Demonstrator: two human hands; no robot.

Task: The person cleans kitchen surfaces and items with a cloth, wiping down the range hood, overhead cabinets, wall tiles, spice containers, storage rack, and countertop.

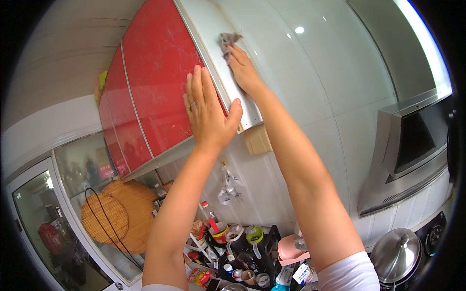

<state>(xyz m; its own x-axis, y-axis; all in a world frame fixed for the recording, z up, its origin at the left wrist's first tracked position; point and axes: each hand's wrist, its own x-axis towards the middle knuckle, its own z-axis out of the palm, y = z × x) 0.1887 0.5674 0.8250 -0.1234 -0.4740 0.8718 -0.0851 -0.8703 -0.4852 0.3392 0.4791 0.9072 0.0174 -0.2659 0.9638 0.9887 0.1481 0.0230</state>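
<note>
My right hand (244, 69) presses a crumpled, greyish-brown cloth (228, 43) against the white side panel (213, 22) of a wall cabinet. Motion blurs the cloth a little. Flat against the cabinet's glossy red door (156, 65) lies my left hand (207, 105), its fingers pointing up and a ring on one of them. The thumb of that hand reaches over the door's edge trim toward the white side. Nothing is held in the left hand.
Below stands a black rack (271, 240) with seasoning jars and bottles, beside a pink container (291, 249). A range hood (411, 145) juts out at right above a lidded steel pot (395, 254). Round woven mats (105, 218) lean at left near a glass door (47, 218). A plastic bag (229, 187) hangs on the wall.
</note>
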